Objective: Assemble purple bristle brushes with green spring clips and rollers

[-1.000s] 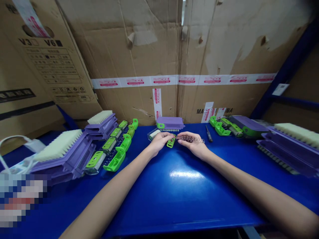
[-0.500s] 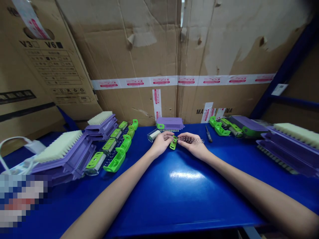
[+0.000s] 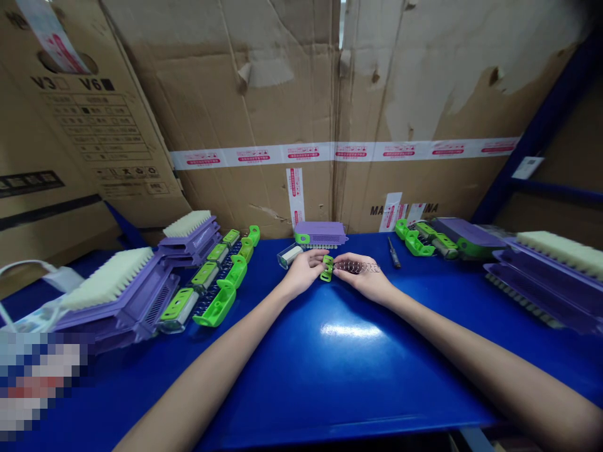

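Fingers of the left hand (image 3: 302,275) pinch a small green plate (image 3: 326,270) over the blue table (image 3: 348,383). The right hand (image 3: 362,276) is closed beside it, seemingly gripping one end of a coil spring (image 3: 363,268) that runs back over its fingers. Work on this piece looks part-way: whether spring and plate are joined is too small to tell, and the clear box (image 3: 289,256) near the left hand shows no green top. Green-topped boxes (image 3: 179,305) and green covers (image 3: 217,307) in the row to the left lie as separate parts, seemingly left to do.
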`<state>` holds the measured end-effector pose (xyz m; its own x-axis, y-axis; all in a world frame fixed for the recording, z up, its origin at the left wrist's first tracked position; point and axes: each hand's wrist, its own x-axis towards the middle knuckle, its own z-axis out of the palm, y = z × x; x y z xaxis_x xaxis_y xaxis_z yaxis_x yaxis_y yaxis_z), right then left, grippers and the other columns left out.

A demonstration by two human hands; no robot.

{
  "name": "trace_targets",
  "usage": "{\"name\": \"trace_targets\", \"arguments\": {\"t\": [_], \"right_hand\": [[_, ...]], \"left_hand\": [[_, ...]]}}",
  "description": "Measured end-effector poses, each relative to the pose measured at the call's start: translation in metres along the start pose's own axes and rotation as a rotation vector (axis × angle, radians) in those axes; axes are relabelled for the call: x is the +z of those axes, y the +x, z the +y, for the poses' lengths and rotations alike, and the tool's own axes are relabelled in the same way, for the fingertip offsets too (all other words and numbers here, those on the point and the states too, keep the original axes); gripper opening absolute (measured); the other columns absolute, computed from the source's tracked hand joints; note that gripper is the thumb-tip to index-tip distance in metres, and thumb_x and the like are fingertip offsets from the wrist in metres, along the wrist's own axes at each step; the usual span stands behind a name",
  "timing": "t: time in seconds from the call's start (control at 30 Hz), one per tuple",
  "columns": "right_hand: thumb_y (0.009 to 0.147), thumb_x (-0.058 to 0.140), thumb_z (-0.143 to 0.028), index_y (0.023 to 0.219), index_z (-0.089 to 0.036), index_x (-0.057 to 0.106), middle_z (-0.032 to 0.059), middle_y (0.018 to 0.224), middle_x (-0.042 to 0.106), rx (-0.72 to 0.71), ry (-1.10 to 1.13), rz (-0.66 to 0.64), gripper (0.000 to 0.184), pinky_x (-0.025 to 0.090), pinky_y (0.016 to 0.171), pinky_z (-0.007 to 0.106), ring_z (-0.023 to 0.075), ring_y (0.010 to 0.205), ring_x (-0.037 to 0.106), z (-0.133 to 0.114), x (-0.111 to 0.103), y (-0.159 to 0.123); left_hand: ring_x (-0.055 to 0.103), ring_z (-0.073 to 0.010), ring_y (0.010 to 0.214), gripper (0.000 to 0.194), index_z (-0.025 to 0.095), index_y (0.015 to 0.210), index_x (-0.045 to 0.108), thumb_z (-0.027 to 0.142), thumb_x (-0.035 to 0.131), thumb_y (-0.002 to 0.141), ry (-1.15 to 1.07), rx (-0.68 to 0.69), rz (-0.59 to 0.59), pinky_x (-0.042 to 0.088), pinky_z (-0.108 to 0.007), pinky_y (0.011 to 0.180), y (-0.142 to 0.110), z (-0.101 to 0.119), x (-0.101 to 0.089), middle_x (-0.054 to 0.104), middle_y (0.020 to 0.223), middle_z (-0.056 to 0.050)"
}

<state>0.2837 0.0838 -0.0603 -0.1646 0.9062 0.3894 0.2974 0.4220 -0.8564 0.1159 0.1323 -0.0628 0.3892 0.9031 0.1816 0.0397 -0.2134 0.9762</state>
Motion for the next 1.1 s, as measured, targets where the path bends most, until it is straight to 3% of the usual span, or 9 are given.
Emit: {"name": "trace_targets", "arguments": {"t": [0.3, 0.67, 1.1], "right_hand": [[0.075, 0.062, -0.027, 0.098, -0.019, 0.066, 0.0038, 0.089, 0.07, -0.131, -0.192, -0.061, 0.024, 0.051, 0.075, 0.03, 0.0166, 0.078, 0.064, 0.0001, -0.0034, -0.0009], [0.076, 0.063, -0.024, 0.094, -0.018, 0.066, 0.004, 0.091, 0.071, -0.171, -0.215, -0.07, 0.02, 0.051, 0.075, 0.029, 0.0165, 0.081, 0.066, 0.0014, -0.0047, -0.0004], [0.078, 0.063, -0.024, 0.098, -0.02, 0.065, 0.0044, 0.096, 0.07, -0.275, -0.304, -0.065, 0.02, 0.05, 0.081, 0.031, 0.0174, 0.087, 0.065, 0.0053, -0.0064, -0.0003]], "left_hand": [[0.062, -0.0141, 0.079, 0.022, 0.011, 0.093, 0.063, 0.011, 0.066, 0.071, 0.058, 0.047, 0.004, 0.05, -0.028, 0.078, 0.0004, -0.0037, -0.0021, 0.068, 0.083, -0.006], [0.064, -0.0161, 0.086, 0.028, 0.012, 0.098, 0.065, 0.013, 0.068, 0.07, 0.016, 0.065, -0.028, 0.05, -0.031, 0.084, 0.0007, -0.0054, -0.0026, 0.07, 0.089, -0.008], [0.068, -0.0193, 0.082, 0.029, 0.011, 0.097, 0.066, 0.015, 0.071, 0.069, 0.014, 0.023, 0.041, 0.052, -0.031, 0.081, -0.0016, -0.0005, -0.0025, 0.073, 0.084, -0.008]]}}
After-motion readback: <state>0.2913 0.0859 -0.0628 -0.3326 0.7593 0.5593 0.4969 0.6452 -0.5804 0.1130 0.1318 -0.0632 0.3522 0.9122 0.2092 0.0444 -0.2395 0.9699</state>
